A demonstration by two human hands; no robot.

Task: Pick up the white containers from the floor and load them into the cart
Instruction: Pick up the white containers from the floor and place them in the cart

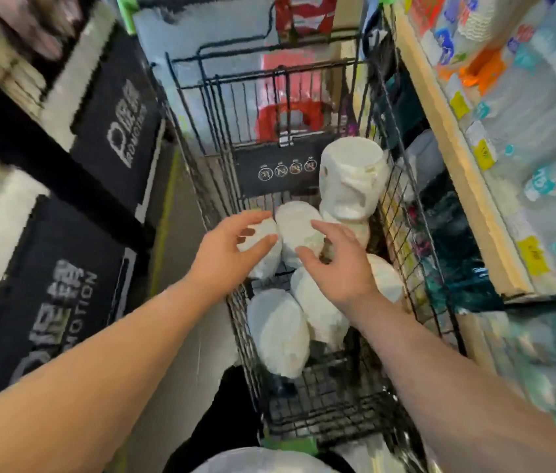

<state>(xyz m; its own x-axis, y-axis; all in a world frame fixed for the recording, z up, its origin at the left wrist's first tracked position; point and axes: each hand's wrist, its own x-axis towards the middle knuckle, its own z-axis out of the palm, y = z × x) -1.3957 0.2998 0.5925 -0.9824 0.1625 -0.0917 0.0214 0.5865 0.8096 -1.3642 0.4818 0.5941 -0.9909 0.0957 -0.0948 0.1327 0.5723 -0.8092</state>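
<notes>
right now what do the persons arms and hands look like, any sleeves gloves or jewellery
Both forearms are bare right up to the picture's edge, with no sleeves in view. The left hand and right hand wear no gloves, and no watch, bracelet or rings show. The picture is blurry, so small details could be missed.

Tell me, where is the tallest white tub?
The tallest white tub stands at the far right of the cart, against its wire side, beyond the right hand.
</notes>
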